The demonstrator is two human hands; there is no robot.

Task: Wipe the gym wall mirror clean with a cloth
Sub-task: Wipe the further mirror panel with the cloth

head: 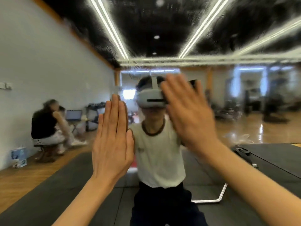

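Both hands flat on mirror (228,95) — right hand (190,110) blurred, perhaps over cloth (193,83).

Single view: head-worn wide-angle camera, facing straight ahead at the wall mirror (211,98) from close range, angled slightly upward (reflected ceiling fills the top third). The wearer's own reflection (156,144) sits centre frame, both raised forearms entering from the lower edge. Edges bend with lens distortion. No second view.
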